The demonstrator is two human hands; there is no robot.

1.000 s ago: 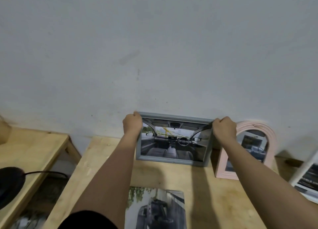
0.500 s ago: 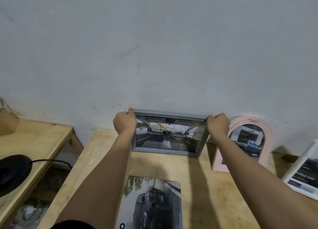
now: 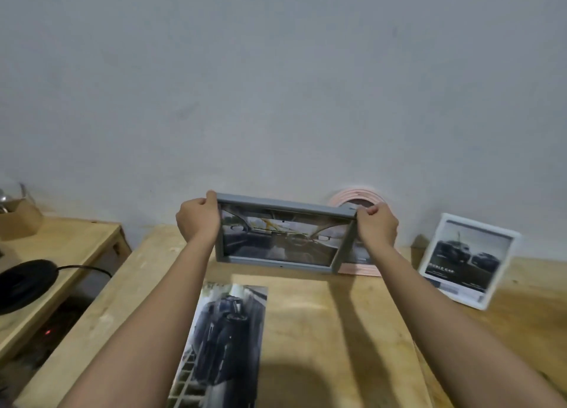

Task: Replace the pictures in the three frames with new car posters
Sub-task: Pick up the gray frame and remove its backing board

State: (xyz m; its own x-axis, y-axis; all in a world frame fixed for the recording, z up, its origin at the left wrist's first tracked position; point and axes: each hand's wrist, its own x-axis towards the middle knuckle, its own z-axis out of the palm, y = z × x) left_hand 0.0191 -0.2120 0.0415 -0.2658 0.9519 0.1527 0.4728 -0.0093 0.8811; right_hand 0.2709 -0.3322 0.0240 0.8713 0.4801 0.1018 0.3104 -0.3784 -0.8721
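Left hand [image 3: 198,223] and right hand [image 3: 376,227] each grip an upper corner of the grey frame [image 3: 280,239], long axis running across between them, neither hand nearer; the loose car poster [image 3: 227,340] lies flat just on the near side of the frame

Dim, flat light, perhaps from overhead, throws soft shadows on the table [image 3: 306,331]; edges bow, details blur.
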